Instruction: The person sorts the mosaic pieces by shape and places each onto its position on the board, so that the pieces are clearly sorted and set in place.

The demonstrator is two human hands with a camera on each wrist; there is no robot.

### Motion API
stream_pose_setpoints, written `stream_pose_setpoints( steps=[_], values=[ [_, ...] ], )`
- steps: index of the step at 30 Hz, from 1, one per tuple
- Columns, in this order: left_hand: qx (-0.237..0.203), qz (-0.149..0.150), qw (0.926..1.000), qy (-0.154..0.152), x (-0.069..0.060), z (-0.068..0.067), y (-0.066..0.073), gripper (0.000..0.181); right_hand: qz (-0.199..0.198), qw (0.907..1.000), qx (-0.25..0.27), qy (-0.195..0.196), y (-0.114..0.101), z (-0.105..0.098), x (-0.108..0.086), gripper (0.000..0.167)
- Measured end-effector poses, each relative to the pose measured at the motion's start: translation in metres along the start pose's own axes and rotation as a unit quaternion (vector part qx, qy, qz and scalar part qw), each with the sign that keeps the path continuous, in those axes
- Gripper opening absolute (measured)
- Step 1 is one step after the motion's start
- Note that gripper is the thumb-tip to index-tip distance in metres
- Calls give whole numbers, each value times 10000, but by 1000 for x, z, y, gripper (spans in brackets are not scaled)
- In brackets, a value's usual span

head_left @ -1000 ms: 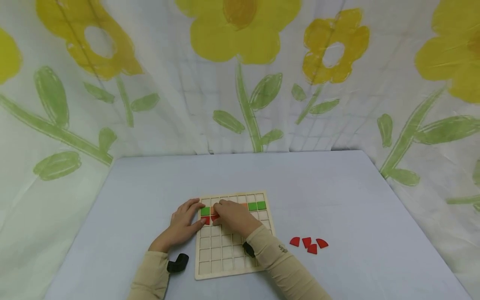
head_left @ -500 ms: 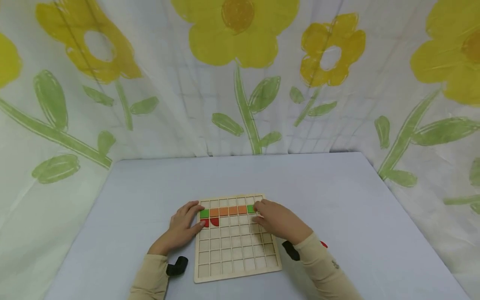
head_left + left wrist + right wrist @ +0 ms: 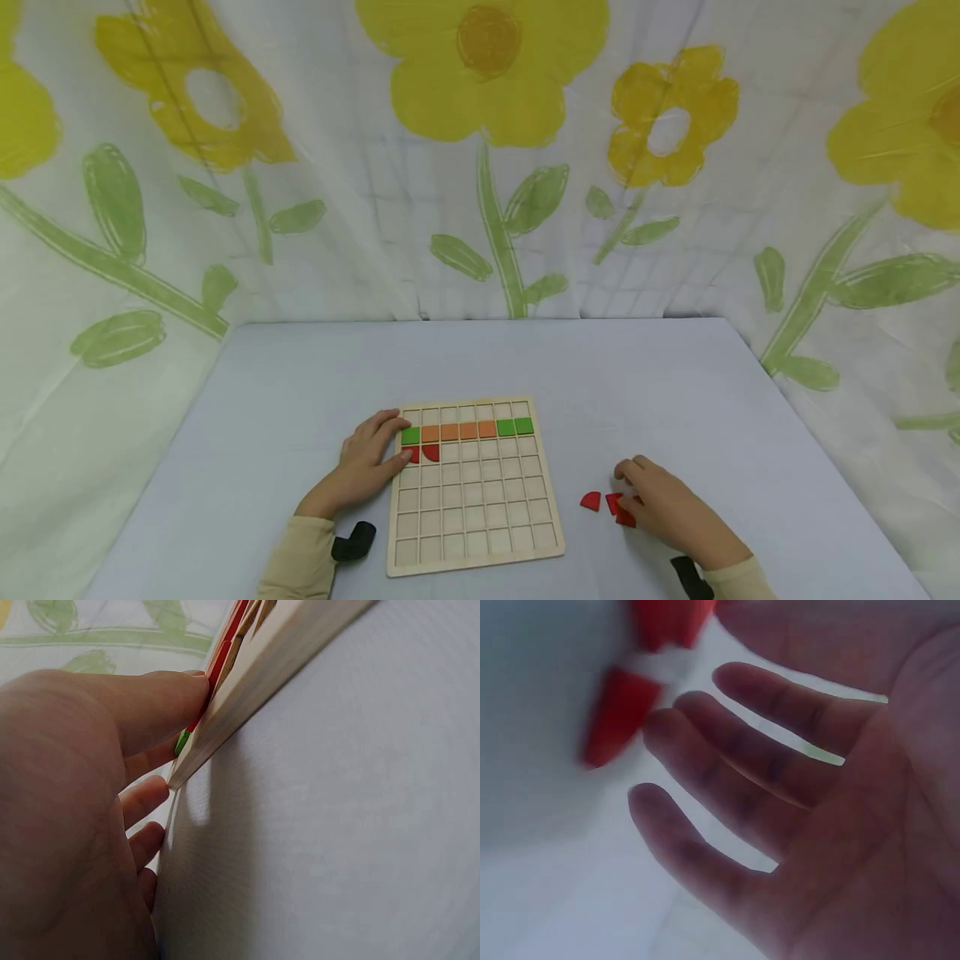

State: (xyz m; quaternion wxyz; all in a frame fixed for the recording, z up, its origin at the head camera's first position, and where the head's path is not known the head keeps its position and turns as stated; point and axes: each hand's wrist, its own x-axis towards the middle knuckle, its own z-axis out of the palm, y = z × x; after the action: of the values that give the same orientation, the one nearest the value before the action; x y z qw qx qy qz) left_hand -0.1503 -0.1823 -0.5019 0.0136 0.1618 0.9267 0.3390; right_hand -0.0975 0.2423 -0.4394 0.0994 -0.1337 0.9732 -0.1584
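A pale wooden grid board [image 3: 472,533] lies flat on the table. Along one row run green tiles [image 3: 513,427] and orange tiles [image 3: 459,431]; below them at the left sit two red quarter-circle pieces [image 3: 431,452]. My left hand [image 3: 366,462] rests at the board's left edge. In the left wrist view its thumb touches a red piece [image 3: 217,664], with a fingertip by a green tile [image 3: 181,742]. Right of the board, my right hand [image 3: 671,504] is over loose red pieces [image 3: 592,501], partly hiding them. Its fingers [image 3: 727,772] are spread and relaxed in the right wrist view.
A black wrist band part [image 3: 354,542] juts out beside the left sleeve, and another [image 3: 692,577] sits by the right sleeve. Behind the white table [image 3: 480,358] hangs a cloth [image 3: 337,167] printed with yellow flowers.
My right hand has moved from the board's upper left, across its right side, to the loose red pieces on the table. The left hand has stayed at the board's edge.
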Motion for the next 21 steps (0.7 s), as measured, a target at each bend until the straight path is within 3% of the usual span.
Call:
stream_pose_setpoints(
  steps=[10,16,21],
  values=[
    [12,11,10000,58,-1,-1,1,42,511,9987,33,79,22,12,-20,28],
    [17,-40,10000,16,0,0,-1,43,261,9995,53,195,28,14,-22,30],
    [-35,-61,10000,-2,0,0,-1,43,415,9988,84,261,26,16,-21,27]
  ],
)
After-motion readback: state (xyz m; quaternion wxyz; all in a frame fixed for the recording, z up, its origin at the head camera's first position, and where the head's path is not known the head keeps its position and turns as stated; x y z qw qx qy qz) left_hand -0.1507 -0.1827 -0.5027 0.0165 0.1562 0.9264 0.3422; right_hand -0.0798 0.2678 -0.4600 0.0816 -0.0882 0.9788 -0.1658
